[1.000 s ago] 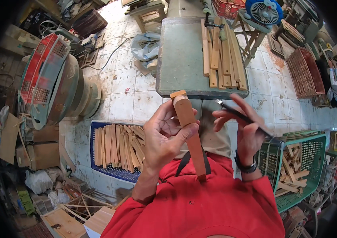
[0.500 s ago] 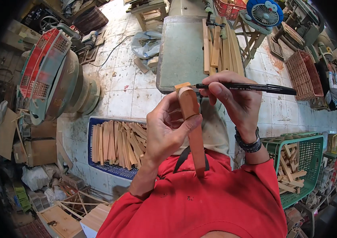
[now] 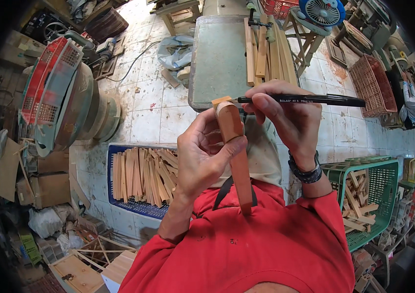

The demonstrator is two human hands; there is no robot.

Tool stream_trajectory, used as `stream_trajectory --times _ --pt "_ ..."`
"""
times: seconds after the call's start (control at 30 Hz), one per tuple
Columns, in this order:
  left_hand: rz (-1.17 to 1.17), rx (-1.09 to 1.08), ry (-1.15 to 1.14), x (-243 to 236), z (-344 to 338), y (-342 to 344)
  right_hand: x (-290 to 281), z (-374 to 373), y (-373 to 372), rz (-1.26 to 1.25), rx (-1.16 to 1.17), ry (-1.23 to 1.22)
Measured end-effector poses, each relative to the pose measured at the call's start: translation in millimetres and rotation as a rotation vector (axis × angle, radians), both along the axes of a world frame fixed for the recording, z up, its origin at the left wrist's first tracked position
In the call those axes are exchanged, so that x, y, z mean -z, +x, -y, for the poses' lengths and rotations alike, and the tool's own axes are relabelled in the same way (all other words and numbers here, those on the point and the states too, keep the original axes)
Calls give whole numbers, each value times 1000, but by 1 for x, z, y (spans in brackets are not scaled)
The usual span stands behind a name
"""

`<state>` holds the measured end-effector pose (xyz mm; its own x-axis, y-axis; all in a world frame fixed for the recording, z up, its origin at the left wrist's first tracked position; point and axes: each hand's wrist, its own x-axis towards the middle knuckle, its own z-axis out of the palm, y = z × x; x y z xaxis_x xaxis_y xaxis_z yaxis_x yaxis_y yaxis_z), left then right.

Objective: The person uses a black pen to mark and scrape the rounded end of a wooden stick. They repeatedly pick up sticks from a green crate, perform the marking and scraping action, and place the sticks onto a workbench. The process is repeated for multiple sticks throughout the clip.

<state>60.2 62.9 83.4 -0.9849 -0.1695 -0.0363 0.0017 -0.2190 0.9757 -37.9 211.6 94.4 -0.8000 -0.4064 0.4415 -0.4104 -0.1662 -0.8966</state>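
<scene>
My left hand (image 3: 195, 158) is closed round a long reddish-brown wooden strip (image 3: 240, 178), with the thumb pressed on its near face. The strip's lower end reaches down to my red shirt, and its upper end is rounded. Across that upper end lies a small, light wooden piece (image 3: 221, 100). A black pen (image 3: 334, 100) is pinched between thumb and fingers of my right hand (image 3: 288, 117). Its tip meets or nearly meets the right end of the small piece; I cannot tell whether they touch. Some left fingers are hidden behind the strip.
A green-grey machine table (image 3: 217, 58) stands ahead, with long wooden strips (image 3: 278, 53) on its right. A blue basket (image 3: 139, 209) of strips sits at left, a green crate (image 3: 386, 195) of offcuts at right. A large round machine (image 3: 78, 97) stands far left.
Both hands have moved very slightly left and up in the picture, and the surroundings have shifted a little too. The grips on the strip and the pen are unchanged.
</scene>
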Motion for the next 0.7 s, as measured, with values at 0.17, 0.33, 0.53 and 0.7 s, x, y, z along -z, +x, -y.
stream_trajectory --times 0.17,0.33,0.53,0.7 --pt "-3 -32 -112 6 1 -2 1 -6 3 110 36 -8" --pt "8 -68 -199 7 -5 -8 -27 -1 -6 -26 59 186" --pt "-8 -59 -281 8 -6 -10 -36 13 -27 -447 -52 443" --pt "-17 -65 -279 14 -4 -10 -40 19 -36 -584 -73 569"
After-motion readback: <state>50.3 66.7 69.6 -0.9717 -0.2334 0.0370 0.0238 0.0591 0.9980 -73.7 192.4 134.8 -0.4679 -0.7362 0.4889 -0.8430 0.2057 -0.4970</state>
